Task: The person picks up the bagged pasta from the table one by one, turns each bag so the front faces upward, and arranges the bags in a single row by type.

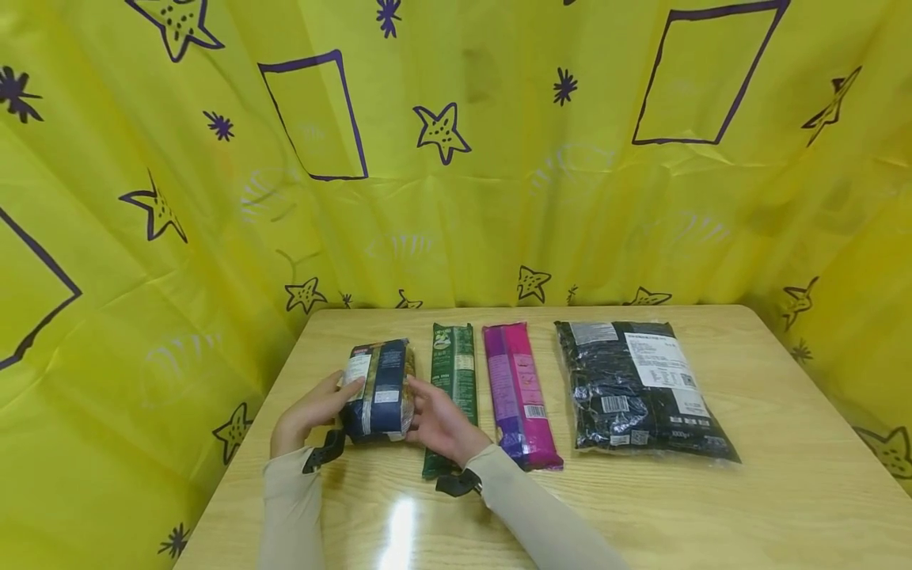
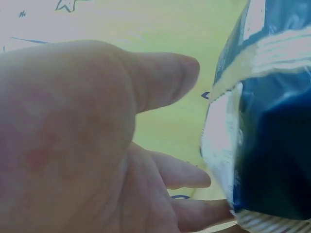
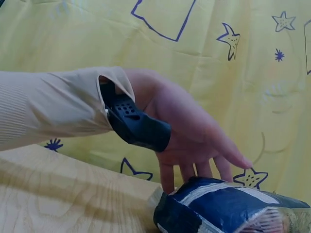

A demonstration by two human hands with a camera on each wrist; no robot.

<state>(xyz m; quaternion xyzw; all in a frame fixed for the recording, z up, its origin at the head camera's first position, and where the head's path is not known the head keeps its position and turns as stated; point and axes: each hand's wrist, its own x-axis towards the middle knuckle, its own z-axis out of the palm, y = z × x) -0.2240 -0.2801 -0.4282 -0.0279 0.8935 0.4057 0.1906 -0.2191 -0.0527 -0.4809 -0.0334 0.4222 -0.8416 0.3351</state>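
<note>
Blue packet [image 1: 385,393] sits between left and right fingers [image 1: 425,389].

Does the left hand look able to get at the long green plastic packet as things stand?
Probably not directly: the navy plastic bag and the right hand are between the left hand and green packet.

**One high view, two at the wrists**

From the head we are looking forward and down, far enough back to be taking in most of the tabletop [image 1: 805,412] and the yellow curtain [image 1: 492,222] beyond. From the left wrist we are peering very closely along the left hand [image 2: 97,136], with the blue packet [image 2: 277,131] running off the right edge. From the right wrist we are facing sideways across to that same hand, less closely. The head and right-wrist views are sharing hand, packet, curtain and tabletop.
</note>
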